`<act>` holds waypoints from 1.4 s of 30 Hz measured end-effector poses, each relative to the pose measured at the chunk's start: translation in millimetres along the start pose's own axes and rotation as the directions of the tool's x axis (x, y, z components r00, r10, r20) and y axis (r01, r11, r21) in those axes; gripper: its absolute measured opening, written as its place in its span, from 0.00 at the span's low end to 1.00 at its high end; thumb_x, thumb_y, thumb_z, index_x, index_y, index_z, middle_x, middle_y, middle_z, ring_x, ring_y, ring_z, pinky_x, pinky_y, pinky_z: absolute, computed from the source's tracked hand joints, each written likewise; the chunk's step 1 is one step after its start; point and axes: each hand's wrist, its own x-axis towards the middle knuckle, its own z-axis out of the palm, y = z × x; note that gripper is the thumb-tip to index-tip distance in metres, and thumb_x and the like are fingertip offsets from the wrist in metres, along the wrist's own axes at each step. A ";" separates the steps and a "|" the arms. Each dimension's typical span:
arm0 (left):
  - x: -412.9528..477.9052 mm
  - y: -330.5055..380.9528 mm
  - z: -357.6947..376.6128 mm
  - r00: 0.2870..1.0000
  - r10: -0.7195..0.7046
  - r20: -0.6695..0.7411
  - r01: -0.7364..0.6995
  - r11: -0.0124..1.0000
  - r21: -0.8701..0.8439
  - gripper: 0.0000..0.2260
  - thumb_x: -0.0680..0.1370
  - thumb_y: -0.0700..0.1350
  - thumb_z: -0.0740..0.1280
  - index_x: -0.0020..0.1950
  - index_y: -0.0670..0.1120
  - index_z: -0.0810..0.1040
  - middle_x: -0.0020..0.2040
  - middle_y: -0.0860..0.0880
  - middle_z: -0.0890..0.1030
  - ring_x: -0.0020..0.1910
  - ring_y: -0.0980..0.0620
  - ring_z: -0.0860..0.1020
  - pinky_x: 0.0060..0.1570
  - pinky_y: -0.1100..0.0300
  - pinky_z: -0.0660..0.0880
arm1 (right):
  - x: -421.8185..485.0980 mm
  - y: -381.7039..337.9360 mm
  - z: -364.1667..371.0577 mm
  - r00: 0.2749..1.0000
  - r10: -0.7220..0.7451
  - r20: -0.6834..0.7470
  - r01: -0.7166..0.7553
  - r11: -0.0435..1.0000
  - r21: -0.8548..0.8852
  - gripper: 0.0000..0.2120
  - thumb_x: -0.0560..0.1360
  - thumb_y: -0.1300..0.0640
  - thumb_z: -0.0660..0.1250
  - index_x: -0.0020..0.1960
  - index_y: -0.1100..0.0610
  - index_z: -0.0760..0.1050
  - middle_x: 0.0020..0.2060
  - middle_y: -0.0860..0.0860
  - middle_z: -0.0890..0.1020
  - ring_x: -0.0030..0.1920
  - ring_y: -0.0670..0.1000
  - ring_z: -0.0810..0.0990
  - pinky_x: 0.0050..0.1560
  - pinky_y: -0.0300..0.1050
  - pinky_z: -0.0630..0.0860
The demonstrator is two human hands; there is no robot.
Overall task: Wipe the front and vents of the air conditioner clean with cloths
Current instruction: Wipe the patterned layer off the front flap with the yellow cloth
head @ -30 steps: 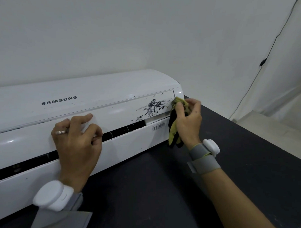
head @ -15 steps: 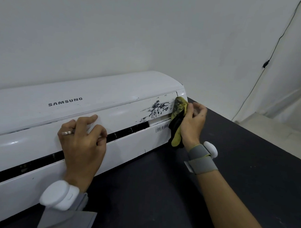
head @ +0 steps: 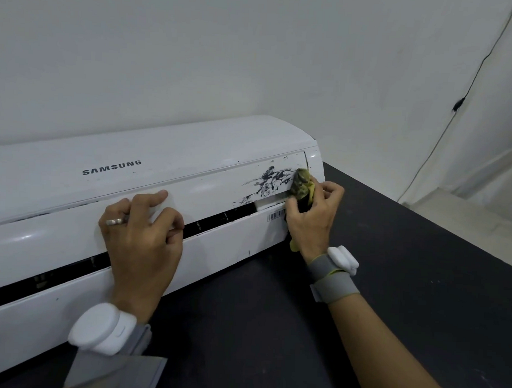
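- A white air conditioner [head: 192, 151] lies lengthwise on a dark tabletop [head: 419, 301] against a pale wall [head: 254, 48]. It runs from the left edge of the view to just past the middle, with the name SAMSUNG printed in dark letters on its upper face.
- A white puck-shaped device on a grey band [head: 102, 327] sits on the left wrist, low in the view.
- The left hand [head: 143, 239] rests palm-down on the front panel, above the long dark vent slot [head: 219, 218]. Its index finger is stretched out and the other fingers are bent, tips on the plastic. A pale patch shows beside the fingers, and I cannot tell whether the hand holds anything under them.
- A silver ring [head: 114, 221] shows on one finger of that hand.
- Black smears [head: 267, 179] spread across the right part of the front panel, above the end of the vent slot.
- A small barcode sticker [head: 277, 215] sits on the lower flap, just below the smears.
- A yellow cloth [head: 301, 181], stained dark, is bunched against the panel at the right edge of the smears, near the unit's right end.
- The right hand [head: 315, 219] grasps the cloth, fingers curled round it and pressing it to the panel; a yellow end hangs out below the palm.
- A grey band with a white device [head: 342, 260] wraps the right wrist.
- A thin black cable [head: 455, 108] runs down the wall at the far right.
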 end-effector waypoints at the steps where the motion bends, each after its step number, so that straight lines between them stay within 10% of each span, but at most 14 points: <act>1: 0.1 0.1 -0.1 1.000 0.000 0.002 0.000 1.000 0.001 0.10 0.65 0.30 0.64 0.31 0.44 0.77 0.50 0.44 0.81 0.45 0.33 0.77 0.52 0.50 0.63 | 2.1 0.0 -1.4 1.000 -0.007 -0.013 0.007 1.000 -0.005 0.22 0.68 0.65 0.69 0.61 0.65 0.75 0.51 0.57 0.67 0.48 0.50 0.69 0.52 0.29 0.67; 37: 0.1 2.0 0.8 1.000 -0.012 -0.023 0.012 1.000 -0.003 0.10 0.64 0.29 0.66 0.31 0.44 0.77 0.50 0.44 0.81 0.48 0.34 0.75 0.52 0.49 0.64 | 19.7 -25.4 -4.7 0.976 -0.212 0.045 0.211 0.977 0.032 0.11 0.75 0.68 0.65 0.56 0.63 0.79 0.49 0.55 0.77 0.48 0.44 0.74 0.50 0.28 0.70; 42: -0.4 1.6 0.1 1.000 -0.012 -0.017 0.012 1.000 -0.007 0.10 0.64 0.29 0.66 0.31 0.44 0.77 0.50 0.44 0.81 0.49 0.35 0.74 0.53 0.49 0.64 | 39.8 -31.5 3.0 0.997 -0.058 -0.048 0.058 0.998 -0.007 0.12 0.76 0.65 0.62 0.57 0.61 0.78 0.51 0.54 0.78 0.49 0.49 0.76 0.51 0.36 0.72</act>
